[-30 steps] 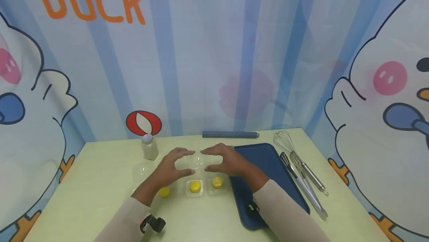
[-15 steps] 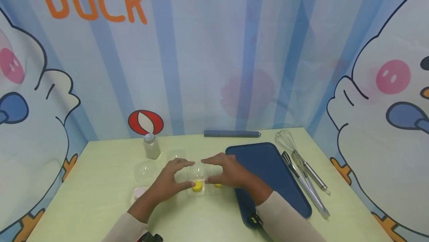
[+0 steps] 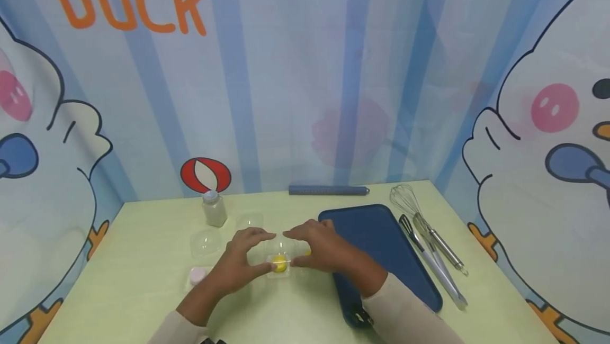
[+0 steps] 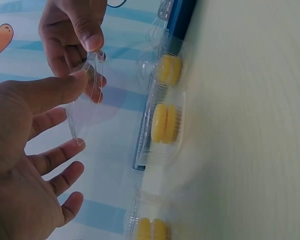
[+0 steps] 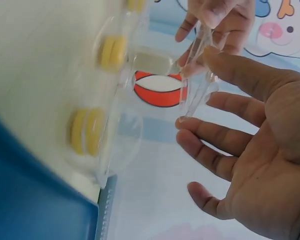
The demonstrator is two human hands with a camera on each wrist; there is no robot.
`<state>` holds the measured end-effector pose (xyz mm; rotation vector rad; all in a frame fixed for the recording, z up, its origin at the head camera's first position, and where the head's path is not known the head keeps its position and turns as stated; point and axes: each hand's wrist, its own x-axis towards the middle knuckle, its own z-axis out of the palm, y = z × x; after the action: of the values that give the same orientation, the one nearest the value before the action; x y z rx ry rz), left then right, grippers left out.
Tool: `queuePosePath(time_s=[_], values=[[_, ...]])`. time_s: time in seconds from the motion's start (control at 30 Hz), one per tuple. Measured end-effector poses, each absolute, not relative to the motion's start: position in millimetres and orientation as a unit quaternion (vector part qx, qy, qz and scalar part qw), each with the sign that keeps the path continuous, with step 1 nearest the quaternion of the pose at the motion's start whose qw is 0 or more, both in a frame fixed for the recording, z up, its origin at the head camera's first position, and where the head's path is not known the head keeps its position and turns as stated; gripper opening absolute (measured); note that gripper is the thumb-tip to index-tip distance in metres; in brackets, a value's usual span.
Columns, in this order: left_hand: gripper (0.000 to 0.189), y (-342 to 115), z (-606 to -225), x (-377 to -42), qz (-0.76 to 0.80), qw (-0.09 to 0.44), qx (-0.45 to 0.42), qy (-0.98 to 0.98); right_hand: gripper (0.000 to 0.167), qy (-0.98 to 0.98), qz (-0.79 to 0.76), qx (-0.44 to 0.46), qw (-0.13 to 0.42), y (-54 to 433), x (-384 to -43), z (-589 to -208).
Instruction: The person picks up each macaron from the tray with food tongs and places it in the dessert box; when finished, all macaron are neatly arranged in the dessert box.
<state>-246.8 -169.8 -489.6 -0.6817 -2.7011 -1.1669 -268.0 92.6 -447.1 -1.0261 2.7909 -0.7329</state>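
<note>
A clear plastic domed lid [image 3: 281, 247] is pinched between my two hands, one on each side. My left hand [image 3: 240, 260] holds its left edge with thumb and fingertips, and my right hand [image 3: 324, 246] grips the right edge the same way. In the left wrist view the lid [image 4: 84, 110] is raised above a yellow macaron [image 4: 165, 123], which rests in a clear ribbed base. Another yellow macaron [image 5: 86, 131] sits in its own base on the right, partly hidden by my right hand in the head view. A third yellow macaron [image 4: 151, 230] lies to the left.
A pink macaron [image 3: 197, 275] sits at the left, beside my left wrist. Two more clear lids [image 3: 206, 243] stand behind it, near a capped jar [image 3: 214, 211]. To the right are a blue tray [image 3: 381, 259], a whisk [image 3: 405, 199] and tongs [image 3: 443, 278].
Both hands have brought the lid down and nearer, from behind the row of macarons to over the middle yellow one. The pink macaron and a lid at the back have come into view.
</note>
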Motion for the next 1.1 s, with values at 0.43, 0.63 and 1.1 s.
queuePosePath(time_s=[0.43, 0.63, 1.1], values=[[0.060, -177.8, -503.3, -244.2, -0.369, 0.046, -0.200, -0.907, 0.063, 0.923, -0.234, -0.301, 0.046, 73.7, -260.7, -464.7], [0.058, -176.1, -510.6, -246.4, -0.355, 0.051, -0.195, -0.913, 0.061, 0.930, -0.217, -0.296, 0.023, 68.7, -261.0, -472.5], [0.062, -172.9, -518.8, -245.1, -0.351, 0.069, -0.199, -0.912, 0.061, 0.932, -0.215, -0.291, 0.008, 69.9, -262.4, -483.1]])
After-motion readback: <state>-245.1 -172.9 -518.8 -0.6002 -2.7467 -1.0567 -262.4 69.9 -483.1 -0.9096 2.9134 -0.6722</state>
